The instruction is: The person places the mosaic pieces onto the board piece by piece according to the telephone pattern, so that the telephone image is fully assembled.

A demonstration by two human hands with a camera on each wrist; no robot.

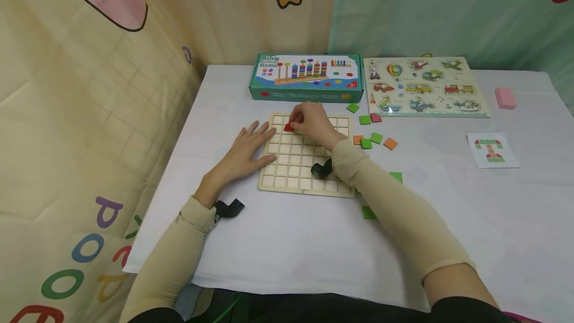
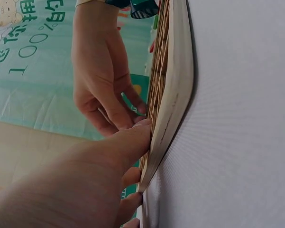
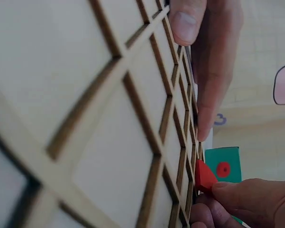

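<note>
A wooden grid board [image 1: 305, 192] with square cells lies flat on the white table. My right hand [image 1: 313, 122] is over its upper part and pinches a red piece [image 3: 205, 177] with a curved edge between thumb and fingers. In the right wrist view the piece is at the grid, near the board's far side; whether it sits fully in a cell, I cannot tell. My left hand [image 1: 244, 152] lies with spread fingers at the board's left edge, its thumb and fingertips touching the frame. The right hand and wrist hide some cells.
Green squares [image 1: 365, 120], orange squares [image 1: 390, 143] and another red piece [image 1: 375, 117] lie right of the board. A pattern card [image 1: 493, 150] and a pink block [image 1: 505, 98] are farther right. Behind stand a ring game box [image 1: 307, 95] and a picture puzzle [image 1: 421, 86].
</note>
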